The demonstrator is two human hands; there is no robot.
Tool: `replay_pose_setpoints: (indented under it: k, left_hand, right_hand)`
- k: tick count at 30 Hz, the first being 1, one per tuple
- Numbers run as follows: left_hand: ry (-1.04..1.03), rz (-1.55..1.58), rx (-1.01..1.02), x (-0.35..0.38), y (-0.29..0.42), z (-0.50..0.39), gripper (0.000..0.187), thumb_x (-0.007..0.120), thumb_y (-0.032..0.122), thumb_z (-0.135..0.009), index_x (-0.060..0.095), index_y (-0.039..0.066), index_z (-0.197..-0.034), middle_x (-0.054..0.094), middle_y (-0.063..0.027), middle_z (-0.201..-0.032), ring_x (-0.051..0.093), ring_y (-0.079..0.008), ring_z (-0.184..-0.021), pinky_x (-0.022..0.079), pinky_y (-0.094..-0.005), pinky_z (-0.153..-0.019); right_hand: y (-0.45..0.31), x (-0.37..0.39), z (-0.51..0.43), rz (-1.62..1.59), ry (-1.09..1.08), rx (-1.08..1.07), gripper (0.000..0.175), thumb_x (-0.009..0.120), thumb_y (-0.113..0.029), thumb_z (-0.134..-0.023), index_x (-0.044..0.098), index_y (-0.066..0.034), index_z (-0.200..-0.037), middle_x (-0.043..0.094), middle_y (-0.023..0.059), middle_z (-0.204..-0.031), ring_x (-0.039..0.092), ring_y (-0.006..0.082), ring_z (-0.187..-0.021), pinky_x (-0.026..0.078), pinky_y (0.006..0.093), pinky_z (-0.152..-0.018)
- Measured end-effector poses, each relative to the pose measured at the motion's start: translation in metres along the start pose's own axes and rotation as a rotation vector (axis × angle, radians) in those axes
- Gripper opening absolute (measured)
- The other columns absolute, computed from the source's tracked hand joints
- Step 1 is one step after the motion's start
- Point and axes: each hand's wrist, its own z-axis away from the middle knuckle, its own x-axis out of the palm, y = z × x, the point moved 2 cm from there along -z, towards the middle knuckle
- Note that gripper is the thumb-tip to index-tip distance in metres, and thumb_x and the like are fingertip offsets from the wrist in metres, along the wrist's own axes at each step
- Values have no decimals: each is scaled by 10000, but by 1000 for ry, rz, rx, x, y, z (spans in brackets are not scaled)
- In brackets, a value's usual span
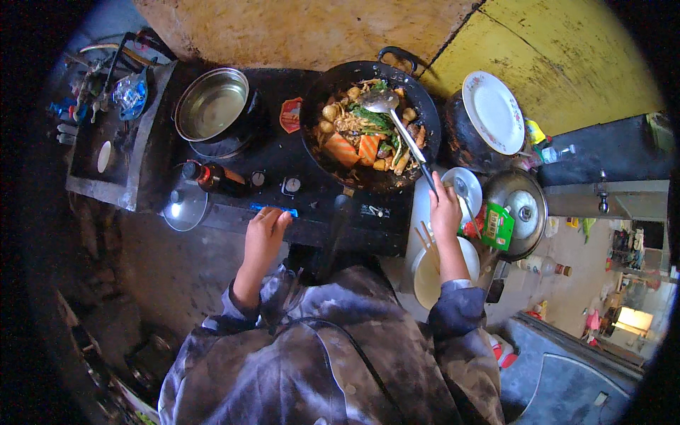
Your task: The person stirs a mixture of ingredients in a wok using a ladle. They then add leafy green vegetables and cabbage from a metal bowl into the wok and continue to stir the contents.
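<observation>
A black wok stands on the stove, filled with mixed food: small round balls, orange-and-white striped slices, green leaves and mushroom-like pieces. My right hand, at the wok's lower right, is shut on the black handle of a metal spatula or ladle. Its head rests over the food. My left hand hovers at the stove's front edge, fingers bent, beside a blue strip on the stove front; whether it holds anything is unclear. A long wok handle points towards me between my hands.
Left of the wok are a metal pot, a dark sauce bottle and a glass lid. Rightward stand a bowl with a spoon, a bowl with chopsticks, a metal lid, a green packet and a floral plate.
</observation>
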Motion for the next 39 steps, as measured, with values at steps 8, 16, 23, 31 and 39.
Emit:
replay_pose_setpoints:
  k: [8, 16, 23, 31, 39]
  left_hand:
    - [-28, 126, 38, 15, 58, -8, 114, 565, 79, -796, 592, 7, -881, 571, -132, -776, 557, -235, -640, 433, -290, -565]
    - [-173, 219, 82, 50, 89, 6, 120, 561, 74, -800, 584, -3, -890, 589, -142, -784, 578, -228, -663, 444, -272, -581]
    - [-268, 193, 107, 65, 108, 12, 126, 556, 78, -804, 571, 18, -914, 601, -151, -801, 598, -250, -681, 460, -285, -595]
    - [-231, 204, 108, 62, 97, 15, 147, 559, 89, -803, 563, 22, -934, 599, -150, -794, 599, -254, -678, 464, -288, -594]
    - [-311, 145, 80, 65, 98, 14, 150, 556, 93, -806, 565, 21, -937, 603, -151, -814, 608, -237, -692, 470, -284, -599]
  right_hand:
    - [-20, -98, 7, -752, 175, -15, 178, 589, -151, -795, 634, -31, -919, 579, 104, -956, 539, 239, -894, 398, 382, -826]
    - [-82, -313, 119, -1479, -431, -1267, 260, 495, -240, -827, 595, -63, -665, 577, 91, -636, 570, 227, -626, 462, 389, -710]
    - [-117, -322, 98, -1799, 286, -1375, 246, 493, -190, -837, 601, -33, -682, 570, 87, -646, 576, 240, -657, 494, 375, -692]
    - [-100, -323, 154, -1976, 443, -824, 189, 459, -53, -817, 598, 1, -701, 580, 94, -676, 594, 256, -715, 520, 389, -736]
    - [-100, -327, 144, -1875, 309, -1015, 232, 394, 71, -749, 540, -45, -611, 542, 87, -598, 577, 237, -566, 522, 404, -724]
